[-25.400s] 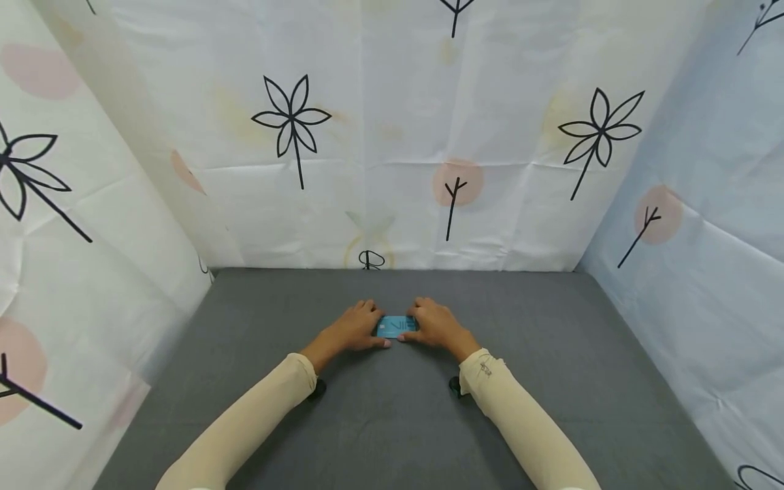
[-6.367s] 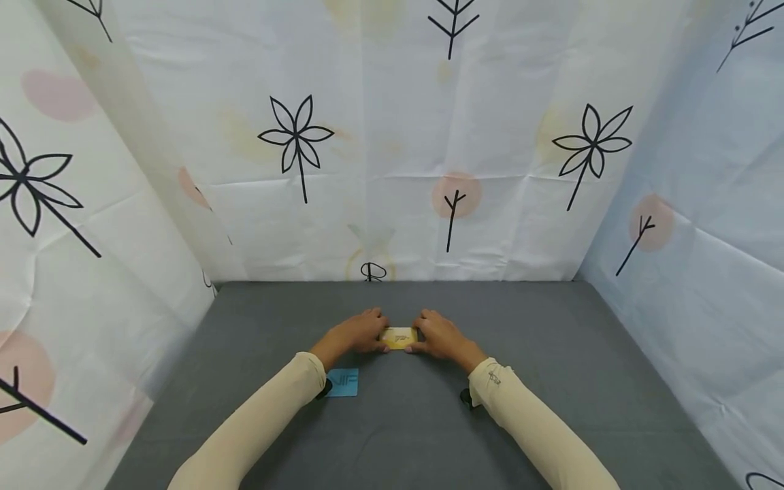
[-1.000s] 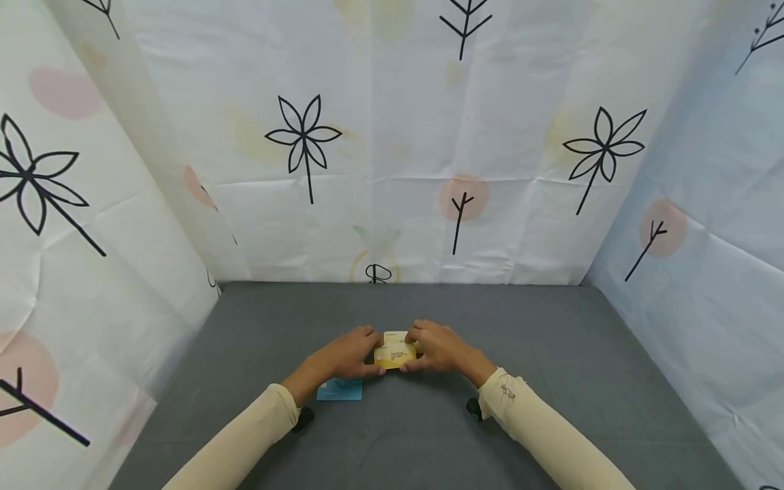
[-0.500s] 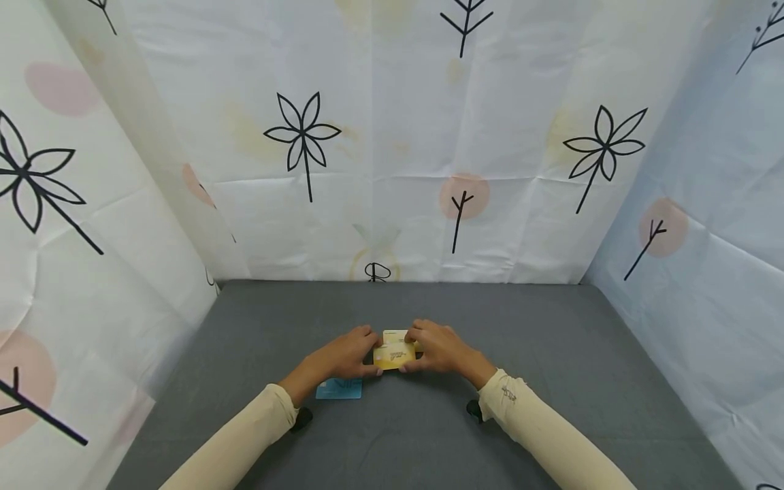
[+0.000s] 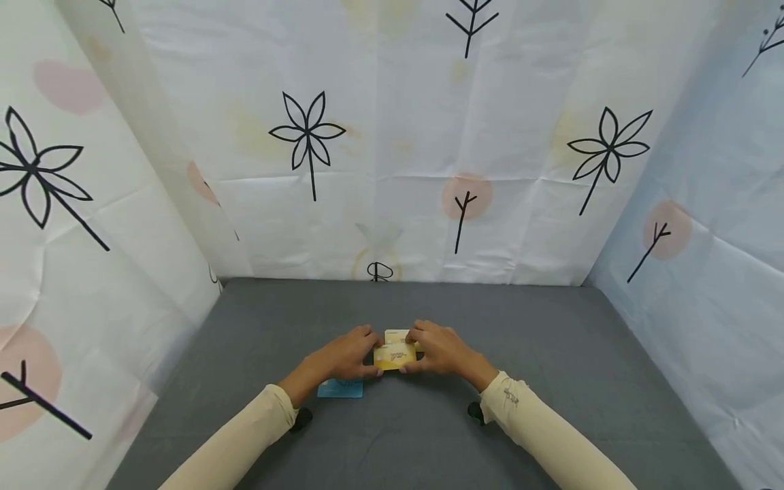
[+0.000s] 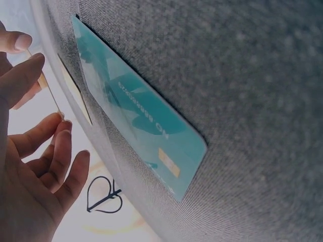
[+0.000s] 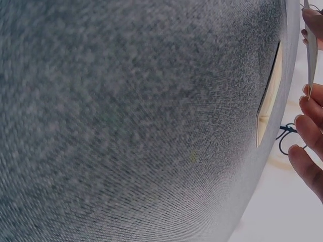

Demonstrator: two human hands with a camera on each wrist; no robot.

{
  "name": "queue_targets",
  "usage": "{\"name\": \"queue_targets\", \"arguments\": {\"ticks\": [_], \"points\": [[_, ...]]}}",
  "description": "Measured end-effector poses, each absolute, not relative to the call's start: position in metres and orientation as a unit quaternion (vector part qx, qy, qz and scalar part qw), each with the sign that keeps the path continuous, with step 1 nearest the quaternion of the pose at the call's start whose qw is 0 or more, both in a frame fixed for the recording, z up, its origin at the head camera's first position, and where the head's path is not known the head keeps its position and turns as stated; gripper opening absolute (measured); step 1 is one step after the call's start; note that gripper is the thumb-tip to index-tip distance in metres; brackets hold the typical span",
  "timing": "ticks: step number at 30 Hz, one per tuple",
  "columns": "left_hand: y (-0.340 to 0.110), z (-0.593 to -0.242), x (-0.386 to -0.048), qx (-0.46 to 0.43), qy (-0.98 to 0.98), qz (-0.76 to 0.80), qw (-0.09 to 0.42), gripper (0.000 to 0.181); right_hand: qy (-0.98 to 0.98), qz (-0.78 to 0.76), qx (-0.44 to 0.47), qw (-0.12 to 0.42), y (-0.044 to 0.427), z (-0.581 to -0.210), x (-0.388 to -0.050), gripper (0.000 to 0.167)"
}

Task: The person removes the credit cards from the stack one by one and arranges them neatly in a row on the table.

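Observation:
A yellow bank card (image 5: pixel 395 356) is held up off the table between both hands. My left hand (image 5: pixel 350 352) pinches its left end between thumb and fingers, and my right hand (image 5: pixel 436 346) pinches its right end. In both wrist views this held card (image 7: pixel 312 55) appears nearly edge-on. Behind and below it a second, pale yellow card (image 6: pixel 75 89) lies on the table, partly covered in the head view by the held one and the right fingers. A blue bank card (image 6: pixel 139 108) with a chip lies flat under my left wrist, its far edge partly hidden in the head view.
The grey cloth-covered table (image 5: pixel 520 340) stretches away on all sides of the hands. Patterned white sheets (image 5: pixel 380 204) stand along its back, left and right edges. Dark wrist bands (image 5: pixel 474 412) show at the cuffs.
Earlier both hands held the blue card, then a yellow one with the blue lying at left. Now two yellow cards show, one held nearer the body. The last second shows hardly any movement.

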State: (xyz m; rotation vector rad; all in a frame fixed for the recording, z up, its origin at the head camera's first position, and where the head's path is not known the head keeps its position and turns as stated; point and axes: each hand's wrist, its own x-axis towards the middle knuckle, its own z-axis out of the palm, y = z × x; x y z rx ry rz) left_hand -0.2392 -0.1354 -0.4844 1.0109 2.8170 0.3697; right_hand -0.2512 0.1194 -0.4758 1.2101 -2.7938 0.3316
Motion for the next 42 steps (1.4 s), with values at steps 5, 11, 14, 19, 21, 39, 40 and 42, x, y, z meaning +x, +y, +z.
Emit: {"name": "queue_targets", "arguments": {"ticks": [5, 11, 14, 19, 21, 39, 40, 42], "points": [[-0.136, -0.482, -0.238, 0.335, 0.933, 0.118, 0.061, 0.052, -0.913, 0.105, 0.392, 0.044, 0.119, -0.475, -0.251, 0.051], [-0.136, -0.482, -0.235, 0.343, 0.930, 0.116, 0.059, 0.051, -0.914, 0.107, 0.389, 0.042, 0.120, -0.476, -0.247, 0.052], [-0.136, -0.482, -0.234, 0.343, 0.931, 0.112, 0.060, 0.050, -0.915, 0.106, 0.388, 0.043, 0.120, -0.477, -0.245, 0.053], [-0.135, -0.481, -0.232, 0.339, 0.932, 0.112, 0.063, 0.050, -0.915, 0.104, 0.387, 0.048, 0.120, -0.477, -0.242, 0.053], [-0.135, -0.481, -0.231, 0.339, 0.932, 0.112, 0.064, 0.050, -0.916, 0.102, 0.386, 0.048, 0.121, -0.476, -0.241, 0.054], [-0.135, -0.477, -0.229, 0.343, 0.932, 0.105, 0.057, 0.051, -0.913, 0.108, 0.391, 0.035, 0.123, -0.472, -0.237, 0.051], [-0.135, -0.477, -0.228, 0.342, 0.932, 0.103, 0.058, 0.051, -0.912, 0.109, 0.393, 0.033, 0.123, -0.473, -0.237, 0.051], [-0.135, -0.478, -0.226, 0.337, 0.934, 0.102, 0.063, 0.052, -0.910, 0.110, 0.398, 0.028, 0.124, -0.474, -0.235, 0.050]]}}
